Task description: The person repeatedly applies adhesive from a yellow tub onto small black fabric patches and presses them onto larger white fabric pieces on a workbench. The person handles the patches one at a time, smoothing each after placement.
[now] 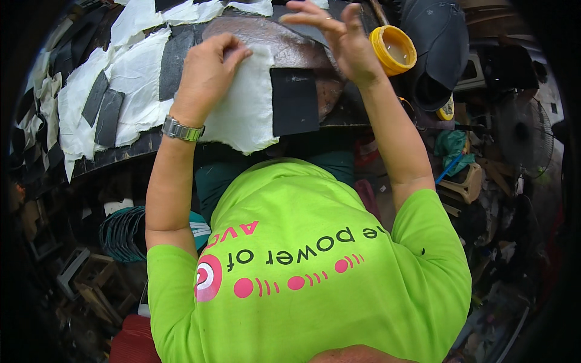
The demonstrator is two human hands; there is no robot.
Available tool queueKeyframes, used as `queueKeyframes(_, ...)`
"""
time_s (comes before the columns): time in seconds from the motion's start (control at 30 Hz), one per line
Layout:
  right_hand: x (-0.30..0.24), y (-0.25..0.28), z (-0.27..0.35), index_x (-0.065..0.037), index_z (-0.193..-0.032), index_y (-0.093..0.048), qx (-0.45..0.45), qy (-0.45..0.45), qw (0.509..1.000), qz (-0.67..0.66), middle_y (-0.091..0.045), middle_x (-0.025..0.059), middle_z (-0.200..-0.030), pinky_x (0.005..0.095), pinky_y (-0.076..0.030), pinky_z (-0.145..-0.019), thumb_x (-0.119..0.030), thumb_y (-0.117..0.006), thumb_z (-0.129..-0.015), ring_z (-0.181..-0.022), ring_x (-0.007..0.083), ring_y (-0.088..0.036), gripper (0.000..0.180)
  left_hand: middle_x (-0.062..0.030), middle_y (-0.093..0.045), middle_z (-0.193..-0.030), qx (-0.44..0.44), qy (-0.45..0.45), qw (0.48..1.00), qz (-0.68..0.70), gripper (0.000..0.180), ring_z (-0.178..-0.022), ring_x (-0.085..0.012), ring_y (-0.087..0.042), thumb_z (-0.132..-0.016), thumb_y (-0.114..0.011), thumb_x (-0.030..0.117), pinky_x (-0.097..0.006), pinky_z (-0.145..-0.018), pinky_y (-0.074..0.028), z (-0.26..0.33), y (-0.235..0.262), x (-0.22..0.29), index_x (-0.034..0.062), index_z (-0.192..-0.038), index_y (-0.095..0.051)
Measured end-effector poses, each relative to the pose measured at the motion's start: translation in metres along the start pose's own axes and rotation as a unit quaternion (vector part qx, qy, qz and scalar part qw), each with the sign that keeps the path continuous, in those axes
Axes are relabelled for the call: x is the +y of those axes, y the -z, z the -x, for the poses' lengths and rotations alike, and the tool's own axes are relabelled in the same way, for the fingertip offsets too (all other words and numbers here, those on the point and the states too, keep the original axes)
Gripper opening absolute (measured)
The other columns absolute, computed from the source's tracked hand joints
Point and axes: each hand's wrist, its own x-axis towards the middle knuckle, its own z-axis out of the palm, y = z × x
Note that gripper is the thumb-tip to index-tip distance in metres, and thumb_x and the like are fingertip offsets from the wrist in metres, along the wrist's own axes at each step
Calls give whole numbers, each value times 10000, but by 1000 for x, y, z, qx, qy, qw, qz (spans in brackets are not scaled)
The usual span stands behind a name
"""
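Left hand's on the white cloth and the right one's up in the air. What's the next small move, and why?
I'd probably lower the right hand to the white cloth's right edge, beside the black piece: the left hand is at its upper part, while the right looks empty, fingers spread.

Black, pink lettering (pixel 298 250) on green shirt (pixel 321 317)
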Motion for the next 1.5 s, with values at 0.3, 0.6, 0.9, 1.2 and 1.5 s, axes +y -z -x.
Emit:
queueKeyframes(0.3,-25,-12,31,-216,-1265,-758,-7,70,968,241,-432,116,-1594,539,-77,-1266,-707,-146,-1028,-1560,344,-180,820,-151,-705,-813,90,-42,993,64,179,-723,-217,-670,-932,-734,145,-349,-679,-515,-47,-5,-10,-20,-985,-690)
queueKeyframes(0.6,-9,-51,44,-245,-1346,-702,-19,64,932,356,-487,153,-1528,505,-184,-1239,-593,-387,-1058,-1488,387,-305,550,-149,-701,-959,140,-170,974,-59,205,-872,-274,-680,-918,-750,172,-369,-776,-527,-55,-14,-22,22,-1044,-690)
queueKeyframes(0.9,-3,-50,51,-93,-1611,-313,93,61,984,136,-476,156,-1503,382,-404,-1133,-268,-614,-1033,-1253,221,-590,675,-90,-623,-1325,-136,-277,949,-62,473,-1237,-333,-600,-785,-724,-26,-424,-1046,-485,41,25,6,129,-1230,-674)
queueKeyframes(1.2,4,-62,46,-126,-1623,-289,93,14,988,121,-439,151,-1489,309,-499,-1013,-163,-651,-1025,-1203,214,-626,700,-78,-727,-1084,-36,-245,969,23,339,-954,-282,-729,-804,-743,-35,-345,-789,-604,46,-11,-8,91,-1119,-734)
queueKeyframes(1.5,9,-61,49,-163,-1542,-449,75,19,986,145,-506,131,-1441,344,-510,-1052,-243,-705,-991,-1175,218,-630,613,-64,-724,-1005,0,-209,978,25,267,-922,-265,-724,-813,-796,66,-350,-761,-595,60,-18,-3,131,-1069,-755)
